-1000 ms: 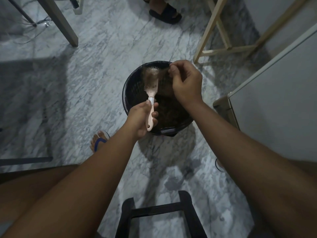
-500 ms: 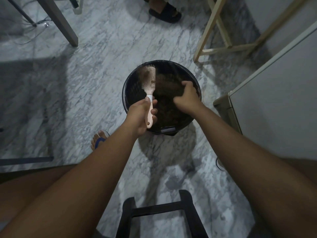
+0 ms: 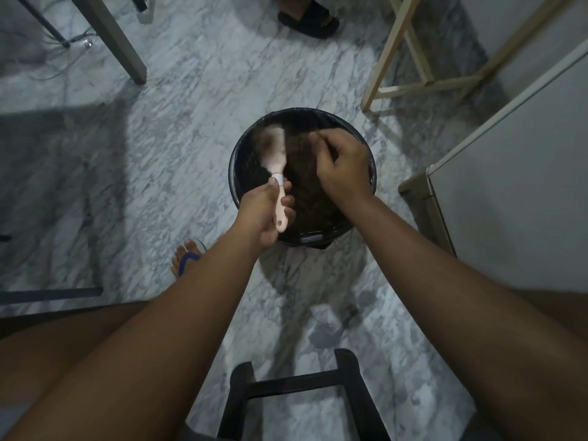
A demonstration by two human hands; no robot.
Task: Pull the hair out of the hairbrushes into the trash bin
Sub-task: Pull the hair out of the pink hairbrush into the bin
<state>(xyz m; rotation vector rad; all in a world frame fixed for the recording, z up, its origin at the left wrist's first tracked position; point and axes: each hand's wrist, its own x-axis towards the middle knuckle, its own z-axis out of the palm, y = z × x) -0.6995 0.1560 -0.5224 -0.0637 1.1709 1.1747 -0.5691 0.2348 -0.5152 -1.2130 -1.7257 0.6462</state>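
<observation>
Already our trash bin (image 3: 235, 173) holds a brown heap of hair, yet the hairbrush (image 3: 273, 151) above it looks matted — our left hand (image 3: 264, 214) grips its handle, our right hand (image 3: 342, 168) pinches closed beside the bristles, contents unclear.

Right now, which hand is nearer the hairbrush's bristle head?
Left. The left hand grips the hairbrush handle just below the blurred head; the right hand hovers beside it over the trash bin, apparently apart.
</observation>
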